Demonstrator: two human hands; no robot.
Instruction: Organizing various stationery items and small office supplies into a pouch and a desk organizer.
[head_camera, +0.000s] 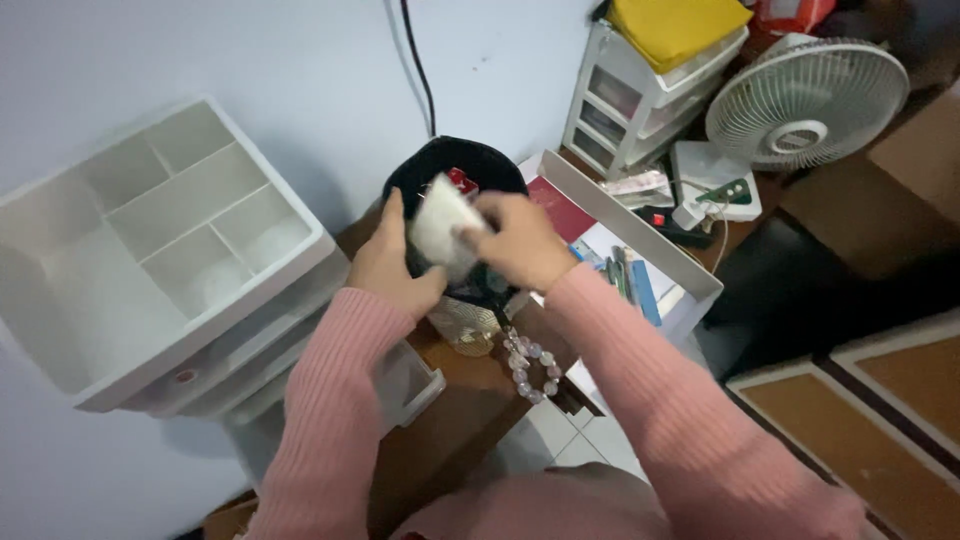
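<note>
My left hand (390, 265) grips the rim of a black round pot (455, 165) that stands on a small brown table (460, 420). A white crumpled cloth or tissue (443, 228) is pinched in my right hand (520, 240), held at the pot's mouth. Something red (462, 180) shows inside the pot. Below the hands sit a gold-patterned container (465, 325) and a string of pale pink and clear beads (530, 368). Both arms wear pink knitted sleeves.
A white plastic drawer organiser with open top compartments (150, 250) stands at the left. A white tray with pens and papers (630, 260), a small white drawer unit with a yellow item on top (640, 90) and a white fan (805, 100) lie right. A black cable (420, 65) runs down the wall.
</note>
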